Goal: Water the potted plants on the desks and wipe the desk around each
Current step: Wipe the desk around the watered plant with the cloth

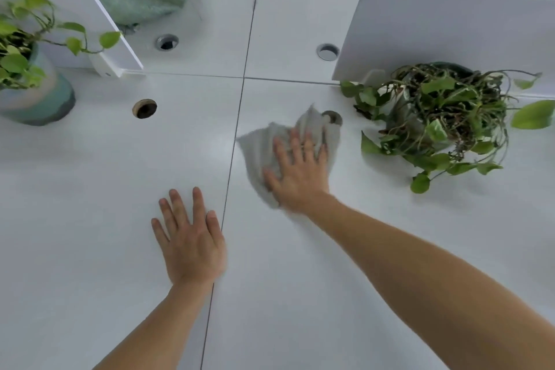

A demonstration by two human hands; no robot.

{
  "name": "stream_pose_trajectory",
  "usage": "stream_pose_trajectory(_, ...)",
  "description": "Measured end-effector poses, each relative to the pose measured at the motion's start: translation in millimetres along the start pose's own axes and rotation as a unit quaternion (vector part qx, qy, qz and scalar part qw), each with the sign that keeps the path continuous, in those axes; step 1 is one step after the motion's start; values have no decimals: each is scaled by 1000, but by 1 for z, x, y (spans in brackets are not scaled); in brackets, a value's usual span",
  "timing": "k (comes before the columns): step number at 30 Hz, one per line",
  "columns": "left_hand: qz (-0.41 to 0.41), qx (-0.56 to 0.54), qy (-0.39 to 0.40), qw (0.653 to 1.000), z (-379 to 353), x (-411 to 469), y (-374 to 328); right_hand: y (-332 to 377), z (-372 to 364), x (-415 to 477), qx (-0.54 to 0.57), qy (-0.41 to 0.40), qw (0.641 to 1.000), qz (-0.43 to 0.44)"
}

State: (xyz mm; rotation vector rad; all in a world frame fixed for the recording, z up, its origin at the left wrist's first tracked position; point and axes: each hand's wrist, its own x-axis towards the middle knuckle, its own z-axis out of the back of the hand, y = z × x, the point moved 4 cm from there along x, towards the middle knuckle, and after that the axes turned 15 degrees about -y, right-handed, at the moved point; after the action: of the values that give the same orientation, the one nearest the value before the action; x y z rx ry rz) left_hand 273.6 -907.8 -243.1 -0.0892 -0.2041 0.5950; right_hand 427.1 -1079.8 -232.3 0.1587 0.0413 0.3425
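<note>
The wiping step is being carried out: a grey cloth (261, 147) is being pressed flat onto the white desk (345, 264) by the right hand (300, 171), fingers straight and spread, clamped on nothing. The left hand (189, 237) is being rested flat, fingers apart, at seven o'clock of the cloth, beside the desk seam (232, 165). The trailing pothos (444, 120) is being kept at three o'clock, near but apart. Strokes toward its leaves are probably being called for next, with care at the cable hole (333, 117) on the cloth's one-o'clock edge; open room is being left toward five and six o'clock.
</note>
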Motion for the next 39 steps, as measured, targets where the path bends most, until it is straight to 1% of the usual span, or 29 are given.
stream_pose_trajectory(2,3,1,-1,1000,-1,0,3,6,-1,-61,23,19,995,99)
stream_pose_trajectory(3,4,-2,1,1000,0,-1,2,-6,4,-84,17,28,990,134)
stream_pose_trajectory(4,2,-4,2,1000,2,-2,0,-27,9,-93,11,31,989,143)
stream_pose_trajectory(5,2,-4,1,1000,2,-2,-1,-54,14,-91,-6,31,991,127)
stream_pose_trajectory(7,5,-11,3,1000,3,-2,-3,-109,24,-76,-58,21,998,26)
stream_pose_trajectory(9,6,-12,3,1000,4,0,-3,-139,28,-63,-68,9,994,-91)
stream_pose_trajectory(12,-1,-6,6,1000,4,0,-4,-120,17,-62,-29,-29,969,-242)
stream_pose_trajectory(13,-4,-8,8,1000,5,0,-3,-101,15,-71,-18,-28,964,-264)
stream_pose_trajectory(14,-9,-14,10,1000,5,2,-1,-79,9,-84,-14,-17,969,-247)
stream_pose_trajectory(15,-23,-22,10,999,6,3,2,-56,3,-104,-9,-7,980,-197)
stream_pose_trajectory(17,-77,-31,28,996,9,5,13,-15,-1,-164,11,-15,998,-53)
stream_pose_trajectory(18,-104,-31,42,993,13,5,20,-2,-1,-198,12,-29,999,25)
stream_pose_trajectory(20,-126,-31,58,990,21,-1,38,1,-1,-241,-1,8,987,160)
stream_pose_trajectory(21,-112,-24,60,992,27,-9,50,-9,2,-238,-4,36,974,223)
stream_pose_trajectory(22,-86,-14,62,994,31,-20,63,-24,4,-222,-14,40,962,271)
stream_pose_trajectory(23,-61,3,61,996,36,-36,77,-38,9,-196,-25,25,957,288)
stream_pose_trajectory(24,-45,18,61,997,37,-54,88,-53,12,-163,-36,18,967,254)
stream_pose_trajectory(25,-39,27,63,997,38,-71,96,-68,15,-129,-46,17,984,170)
stream_pose_trajectory(26,-41,31,64,997,37,-86,101,-78,17,-99,-54,14,997,59)
stream_pose_trajectory(27,-42,30,59,997,36,-96,106,-77,15,-76,-52,12,997,-52)
stream_pose_trajectory(28,-39,28,57,997,35,-100,107,-66,13,-62,-40,11,989,-144)
stream_pose_trajectory(29,-36,25,55,998,33,-101,108,-45,11,-56,-25,15,980,-196)
stream_pose_trajectory(30,-37,23,51,998,33,-100,107,-18,8,-56,-13,15,978,-207)
stream_pose_trajectory(31,-41,20,44,998,33,-99,107,9,2,-66,-5,10,983,-182)
stream_pose_trajectory(32,-45,19,38,998,32,-97,108,36,-4,-83,4,12,992,-128)
stream_pose_trajectory(33,-46,19,37,998,32,-98,109,56,-9,-112,18,24,998,-62)
stream_pose_trajectory(35,-43,23,43,998,35,-99,109,71,-10,-177,35,26,997,63)
stream_pose_trajectory(37,-39,27,55,997,38,-98,105,52,-6,-242,20,11,991,133)
stream_pose_trajectory(39,-25,37,81,996,40,-96,103,9,-3,-292,-8,17,988,153)
